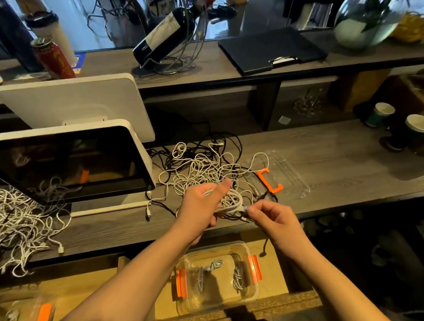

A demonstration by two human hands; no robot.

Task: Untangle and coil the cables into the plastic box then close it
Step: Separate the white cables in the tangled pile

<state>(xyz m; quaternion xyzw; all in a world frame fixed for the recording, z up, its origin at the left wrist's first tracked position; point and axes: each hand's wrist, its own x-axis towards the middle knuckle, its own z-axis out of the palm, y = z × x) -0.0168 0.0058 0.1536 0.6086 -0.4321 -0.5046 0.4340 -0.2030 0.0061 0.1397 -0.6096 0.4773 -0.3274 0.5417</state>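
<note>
Nearest me, the clear plastic box [220, 280] sits on the lower shelf, lid off, two small coiled cables inside. Above it, my left hand [201, 206] grips a white cable coil [233, 201]; my right hand [275, 218] pinches its plug end. The cable looks light, limp and springy, so I'd hold the loops pinched together. Beyond lie the cable tangle [205, 167] and the lid [284, 177].

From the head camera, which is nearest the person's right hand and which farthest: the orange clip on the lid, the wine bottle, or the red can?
From the right hand:
1. Orange clip, just beyond it on the clear lid.
2. Wine bottle, back shelf, tilted in a wire holder.
3. Red can, back shelf, far left.
</note>
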